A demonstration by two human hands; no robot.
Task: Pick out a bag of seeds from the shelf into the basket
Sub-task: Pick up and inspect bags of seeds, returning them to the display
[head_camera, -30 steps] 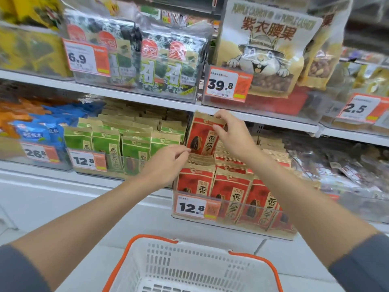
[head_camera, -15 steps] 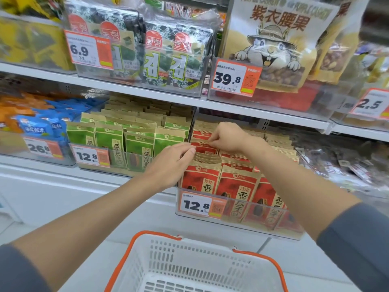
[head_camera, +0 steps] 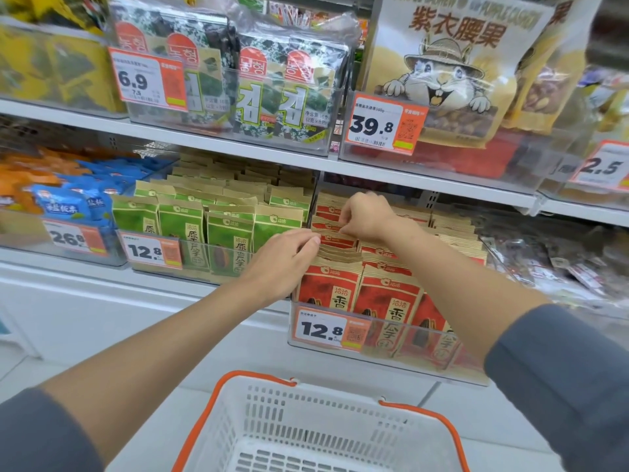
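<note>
Pinching the top edge of one red seed bag (head_camera: 328, 229) mid-row at frame centre, right hand (head_camera: 366, 218) seems set to lift it while left hand (head_camera: 282, 257) lays near-straight fingers on the front bags (head_camera: 335, 289) as restraint, basket (head_camera: 306, 424) waiting bottom centre.

My bare forearms extend forward from grey sleeves (head_camera: 561, 369) and converge: my left hand (head_camera: 286, 260) lies palm down, fingers (head_camera: 308, 241) nearly straight, while my right hand (head_camera: 369, 218), higher and farther out, bends at the wrist, fingers curled, pinching the top of a red seed bag (head_camera: 335, 238).
</note>
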